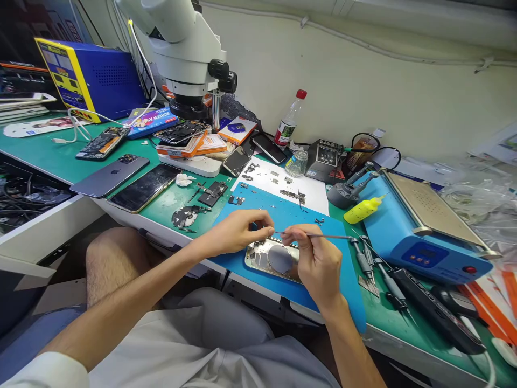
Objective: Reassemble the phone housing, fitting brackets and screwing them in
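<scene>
A gold-edged phone housing lies on the blue mat, its opened inside facing up with a round grey patch. Over its far edge, my left hand is pinched, thumb against fingers. What sits between those fingertips is too small to make out. My right hand grips a slim metal tool held nearly level, its tip close to the left fingertips. The right hand partly covers the housing's right end. Small screws and parts are scattered on the mat beyond both hands.
White paper bearing small phone parts lies behind the mat. Left are phones, a battery and a microscope. Right stand a yellow bottle, a blue heating plate, screwdrivers and a soldering station.
</scene>
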{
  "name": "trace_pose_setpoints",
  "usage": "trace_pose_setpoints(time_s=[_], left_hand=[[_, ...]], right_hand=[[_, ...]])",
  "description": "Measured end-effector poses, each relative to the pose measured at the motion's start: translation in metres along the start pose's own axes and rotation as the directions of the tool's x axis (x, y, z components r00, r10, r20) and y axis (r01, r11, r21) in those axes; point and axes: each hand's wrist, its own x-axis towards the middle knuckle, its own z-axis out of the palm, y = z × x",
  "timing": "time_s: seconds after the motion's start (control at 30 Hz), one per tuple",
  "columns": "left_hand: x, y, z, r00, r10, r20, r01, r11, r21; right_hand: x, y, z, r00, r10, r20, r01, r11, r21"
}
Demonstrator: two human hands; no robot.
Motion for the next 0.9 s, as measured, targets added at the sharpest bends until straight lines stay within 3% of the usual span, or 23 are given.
trace_pose_setpoints(time_s=[0.1, 0.2, 0.33, 0.53, 0.9], left_hand=[[0.000, -0.001, 0.001, 0.996, -0.009, -0.088, 0.013, 0.999, 0.052], [0.000, -0.003, 0.003, 0.985, 0.002, -0.175, 0.024, 0.988, 0.151], [0.001, -0.005, 0.005, 0.993, 0.045, -0.106, -0.011, 0.954, 0.299], [0.003, -0.004, 0.005, 1.000, 0.023, -0.015, -0.014, 0.906, 0.423], [0.004, -0.002, 0.004, 1.000, 0.004, -0.006, -0.001, 0.890, 0.456]], right_hand=[[0.008, -0.007, -0.004, 0.990, 0.138, -0.024, -0.137, 0.989, 0.046], [0.018, -0.012, -0.005, 0.964, 0.265, 0.039, -0.267, 0.959, 0.096], [0.023, -0.009, 0.003, 0.921, 0.361, 0.145, -0.379, 0.916, 0.128], [0.018, -0.001, 0.015, 0.895, 0.419, 0.154, -0.439, 0.887, 0.140], [0.018, 0.001, 0.014, 0.879, 0.454, 0.149, -0.472, 0.872, 0.127]])
